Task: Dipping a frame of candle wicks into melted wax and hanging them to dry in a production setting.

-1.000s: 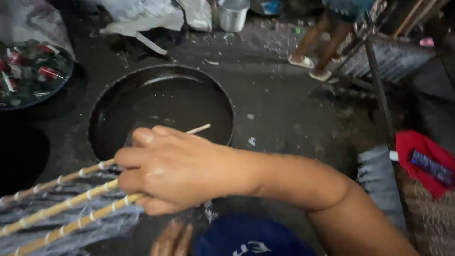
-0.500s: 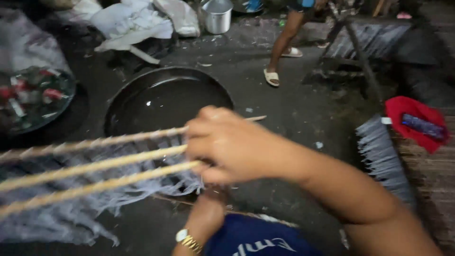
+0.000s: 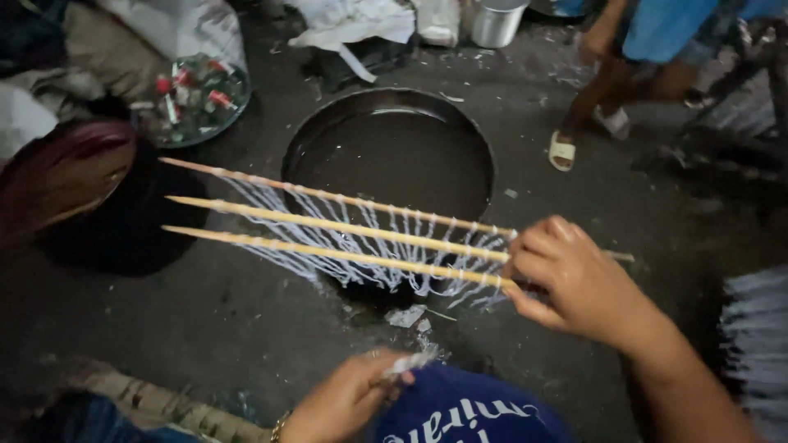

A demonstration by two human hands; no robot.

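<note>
Gripping three long wooden sticks (image 3: 345, 228) by their near ends at the right of centre, the right hand (image 3: 574, 279) closing tight around them, fingers curled over the top, thumb underneath

Fanning out toward the left of the frame, the sticks lying roughly level and spreading apart as they go, with pale white strands (image 3: 386, 246) hanging in loops and threads between and below them

Hovering over the near edge of a big round dark pan (image 3: 328, 139) in the upper middle of the frame, liquid glinting inside it

Pinching a small whitish scrap (image 3: 408, 362) at the bottom centre, the left hand (image 3: 345, 399) partly closed, fingertips and thumb meeting on it, just above a dark blue cloth with white print (image 3: 468, 410)

Lying on the dark wet floor (image 3: 205, 320) below the sticks, a few pale bits (image 3: 406, 316)

Sitting at the upper left, a shallow tray of red and white pieces (image 3: 190, 97)

Standing at the top edge, a metal pot (image 3: 497, 23), beside white crumpled sheets (image 3: 349, 20)

Stepping past at the upper right, another person's legs in light sandals (image 3: 563, 150)
</note>
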